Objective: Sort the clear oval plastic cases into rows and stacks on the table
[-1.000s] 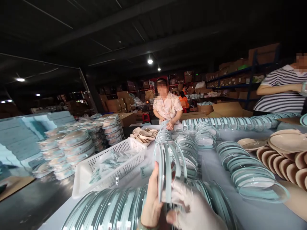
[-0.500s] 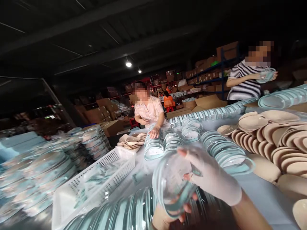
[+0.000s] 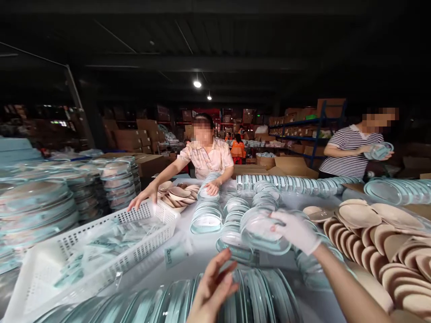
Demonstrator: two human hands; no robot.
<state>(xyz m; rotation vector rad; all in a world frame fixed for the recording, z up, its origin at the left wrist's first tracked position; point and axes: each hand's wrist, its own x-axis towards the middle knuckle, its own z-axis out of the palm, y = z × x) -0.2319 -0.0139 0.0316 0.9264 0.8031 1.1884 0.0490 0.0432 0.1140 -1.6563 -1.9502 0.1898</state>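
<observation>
My right hand [image 3: 296, 229], in a white glove, grips the edge of a clear oval plastic case [image 3: 257, 233] with a pale teal rim. The case is tilted over short rows of similar teal-rimmed cases. My bare left hand [image 3: 217, 287] is open with its fingers apart and holds nothing. Below and around it runs a long row of clear cases [image 3: 168, 298] standing on edge at the near side of the table. Just beyond my left fingers lies another teal-rimmed case [image 3: 232, 246].
A white perforated basket [image 3: 134, 255] with teal-printed packets stands at left, a co-worker's hand [image 3: 144, 197] at its far rim. Beige oval pads [image 3: 390, 251] are heaped at right. Stacked packed cases [image 3: 37, 206] stand far left. A co-worker in stripes [image 3: 350, 152] holds a case.
My right hand has carried the case forward, away from my left hand, which has let go and opened. The co-worker opposite has reached an arm out to the basket. My view has levelled.
</observation>
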